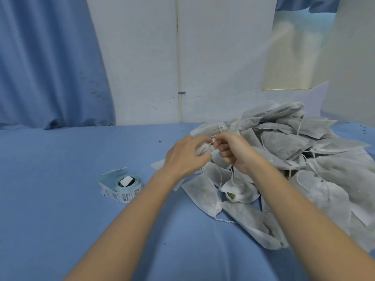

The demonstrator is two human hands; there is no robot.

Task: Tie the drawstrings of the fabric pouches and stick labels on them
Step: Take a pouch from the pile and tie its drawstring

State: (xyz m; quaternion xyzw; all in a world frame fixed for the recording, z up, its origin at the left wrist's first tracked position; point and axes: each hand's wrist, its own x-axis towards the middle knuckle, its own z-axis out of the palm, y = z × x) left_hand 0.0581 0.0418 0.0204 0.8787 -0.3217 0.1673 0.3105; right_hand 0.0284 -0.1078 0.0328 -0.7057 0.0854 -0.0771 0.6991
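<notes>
Two bare forearms reached in from the near edge, with no sleeve, glove, watch or ring showing on either. The left hand (185, 154) and right hand (233, 151) both had slim fingers and short, unpainted nails.

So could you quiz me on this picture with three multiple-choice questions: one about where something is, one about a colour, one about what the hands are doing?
1. Where is the label roll?
A. Left of the hands
B. On top of the pouch pile
C. Held in the right hand

2. What colour is the table cover?
A. Red
B. Blue
C. Black

3. What do the left hand and right hand hold?
A. Nothing
B. Scissors
C. A pouch and its drawstring

Answers: 1 A, the roll lies on the cover left of both hands. 2 B, the cloth is plainly blue. 3 C, fingers pinch the string at the pouch's neck.
</notes>
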